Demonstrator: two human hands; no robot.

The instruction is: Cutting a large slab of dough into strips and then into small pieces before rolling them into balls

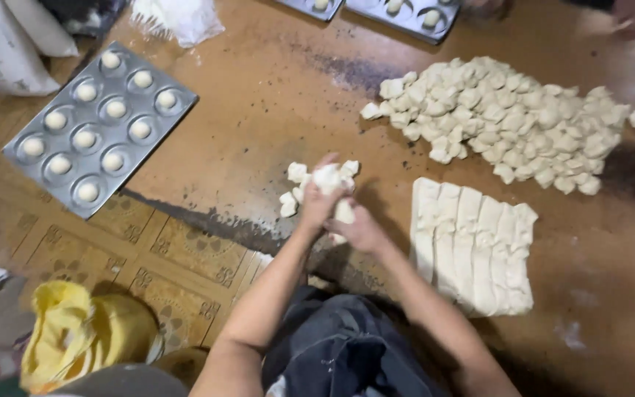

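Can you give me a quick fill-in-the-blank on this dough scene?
1. The metal tray on the left holds ___ dough balls.
2. The left hand and right hand work a piece of ___.
3. The slab of dough strips lies to the person's ___.
4. The big pile of cut pieces lies ___ the slab, farther from the person.

Missing words: twelve; dough; right; beyond
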